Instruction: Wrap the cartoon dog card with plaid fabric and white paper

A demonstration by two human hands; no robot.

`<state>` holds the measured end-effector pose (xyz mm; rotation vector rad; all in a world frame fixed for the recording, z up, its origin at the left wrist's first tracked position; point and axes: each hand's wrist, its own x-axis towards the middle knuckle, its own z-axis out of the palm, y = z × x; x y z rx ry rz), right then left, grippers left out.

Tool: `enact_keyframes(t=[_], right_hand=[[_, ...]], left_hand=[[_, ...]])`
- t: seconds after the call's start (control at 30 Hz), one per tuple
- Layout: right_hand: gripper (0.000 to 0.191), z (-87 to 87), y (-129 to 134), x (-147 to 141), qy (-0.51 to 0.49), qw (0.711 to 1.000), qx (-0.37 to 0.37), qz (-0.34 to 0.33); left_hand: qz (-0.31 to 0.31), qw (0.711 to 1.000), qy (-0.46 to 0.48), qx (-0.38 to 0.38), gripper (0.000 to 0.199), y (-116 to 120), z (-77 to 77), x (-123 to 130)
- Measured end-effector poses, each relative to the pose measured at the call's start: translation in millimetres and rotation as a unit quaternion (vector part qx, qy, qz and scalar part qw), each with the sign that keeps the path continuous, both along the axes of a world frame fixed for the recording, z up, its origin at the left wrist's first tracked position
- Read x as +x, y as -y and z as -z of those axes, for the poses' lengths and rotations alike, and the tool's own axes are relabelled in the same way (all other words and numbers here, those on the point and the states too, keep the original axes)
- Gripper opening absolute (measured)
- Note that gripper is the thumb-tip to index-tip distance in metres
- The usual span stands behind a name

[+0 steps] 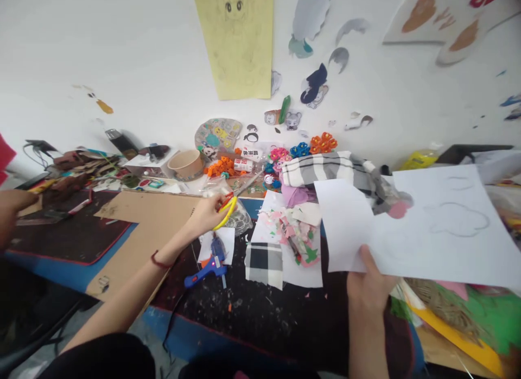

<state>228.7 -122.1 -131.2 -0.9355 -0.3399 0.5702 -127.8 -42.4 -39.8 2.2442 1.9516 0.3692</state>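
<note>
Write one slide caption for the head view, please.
Head view: left hand holding a yellow tool near a blue glue gun, right hand holding white paper with a cloudlike outline.

The left forearm (pixel 130 300) reaches forward and slants to the right, crossing the near edge of the table (pixel 280 324). A thin dark red band (pixel 158 260) circles the left wrist. The left hand (pixel 212 209) is raised at the forearm's end, its fingers bent and drawn together in a pinch. The right forearm (pixel 367 335) points nearly straight ahead. The right hand (pixel 372 284) is closed in a grip, thumb extended forward on top. Both arms are bare.
</note>
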Motion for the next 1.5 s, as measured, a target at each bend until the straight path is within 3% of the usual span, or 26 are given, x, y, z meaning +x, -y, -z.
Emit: enact_keyframes(t=[0.1,0.2,0.27,0.47,0.63,0.77,0.97,1.13,1.37,1.5], right_hand=[[0.071,4.7,22,-15,-0.009,0.999,-0.03,-0.005],[0.071,3.3,51,-30,-0.03,0.996,-0.078,-0.014],[0.075,0.6,72,-41,-0.048,0.993,-0.105,-0.027],[0.085,2.8,122,-71,-0.093,0.973,-0.189,-0.094],[0.079,12.9,137,-84,-0.085,0.97,-0.201,-0.111],[0.076,17.0,140,-90,-0.07,0.976,-0.192,-0.079],[0.077,14.4,142,-94,-0.06,0.978,-0.192,-0.052],[0.075,16.2,138,-99,-0.07,0.976,-0.2,-0.044],[0.07,16.5,135,-109,-0.017,0.976,-0.211,-0.061],[0.075,17.7,133,-108,-0.005,0.977,-0.205,-0.059]], left_hand=[[0.049,0.98,0.178,-0.074,0.028,48,1.5,12],[0.106,0.958,0.209,-0.168,0.065,95,2.7,24],[0.118,0.951,0.201,-0.203,0.075,123,3.2,31],[0.051,0.939,0.167,-0.295,0.044,177,11.7,26],[0.06,0.935,0.16,-0.311,0.038,182,13.5,12],[0.104,0.93,0.181,-0.302,0.037,177,9.1,9],[0.105,0.936,0.172,-0.289,0.041,171,7.3,-3],[0.147,0.933,0.165,-0.284,0.055,172,9.8,0],[0.092,0.939,0.17,-0.286,0.047,161,17.0,17],[0.097,0.948,0.162,-0.255,0.04,154,19.2,19]])
